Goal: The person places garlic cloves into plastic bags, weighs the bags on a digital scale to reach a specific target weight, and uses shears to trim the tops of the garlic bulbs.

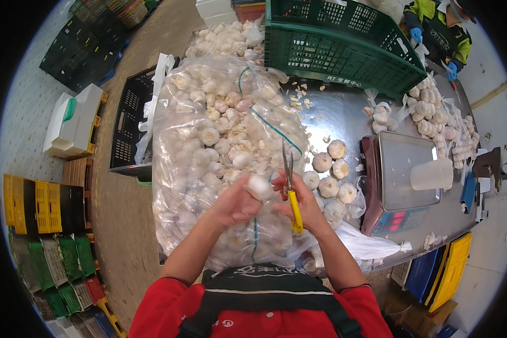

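My left hand [238, 203] holds a whitish garlic bulb [260, 187], slightly blurred, over a large clear plastic bag full of garlic [181, 169]. Just right of it, my right hand [300, 200] holds scissors with yellow handles [295, 207]; their blades point away from me and look nearly closed. Loose skins lie among the bulbs in the bag's opening. Beyond my right hand, several trimmed garlic bulbs [329, 186] rest on the metal table [342, 114], with cut stem pieces [295, 101] scattered farther back.
A scale [410, 169] carrying a translucent plastic cup [431, 174] stands at the right, near bagged garlic [431, 110]. A green crate [342, 59] is at the back, a black crate [129, 122] at the left. White plastic bags [367, 241] lie near the front edge. A co-worker [439, 38] stands back right.
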Available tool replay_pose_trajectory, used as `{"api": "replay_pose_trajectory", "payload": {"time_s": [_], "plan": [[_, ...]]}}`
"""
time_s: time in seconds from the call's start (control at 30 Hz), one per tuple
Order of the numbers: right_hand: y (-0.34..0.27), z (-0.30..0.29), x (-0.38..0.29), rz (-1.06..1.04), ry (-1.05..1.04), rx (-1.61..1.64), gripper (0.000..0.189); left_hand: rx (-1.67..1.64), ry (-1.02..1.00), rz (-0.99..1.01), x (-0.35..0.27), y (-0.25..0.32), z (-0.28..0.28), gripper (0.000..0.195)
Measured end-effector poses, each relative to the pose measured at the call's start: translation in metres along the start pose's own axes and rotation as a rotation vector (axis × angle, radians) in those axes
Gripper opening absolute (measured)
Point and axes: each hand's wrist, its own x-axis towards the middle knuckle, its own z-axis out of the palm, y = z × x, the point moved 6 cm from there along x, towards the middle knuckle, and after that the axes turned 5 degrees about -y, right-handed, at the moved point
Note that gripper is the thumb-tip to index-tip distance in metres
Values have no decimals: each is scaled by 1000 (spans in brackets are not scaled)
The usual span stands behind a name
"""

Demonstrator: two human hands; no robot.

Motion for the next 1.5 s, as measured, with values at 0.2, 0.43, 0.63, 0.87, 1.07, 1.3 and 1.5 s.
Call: {"api": "replay_pose_trajectory", "payload": {"time_s": [0.2, 0.43, 0.63, 0.87, 1.07, 1.3, 1.5], "plan": [[7, -25, -20, 269, 176, 73, 55, 1056, 83, -145, -4, -6, 5, 46], [-6, -114, -50, 46, 583, -1207, 52, 1977, 832, 162, -46, 84, -39, 38], [8, -107, -55, 35, 544, -1201, 52, 2102, 652, -159, -34, 64, -37, 50], [-9, -44, -42, 22, 226, -590, 57, 1616, 688, 343, -47, 67, -33, 64], [-25, 2, -22, -81, -25, -761, 54, 1403, 602, 395, -44, 59, 0, 67], [-17, 17, -13, -78, -35, -807, 52, 1444, 632, 369, -44, 51, 3, 68], [-10, 14, -12, -102, -139, -1003, 45, 1518, 718, 272, -48, 53, -6, 67]]}}
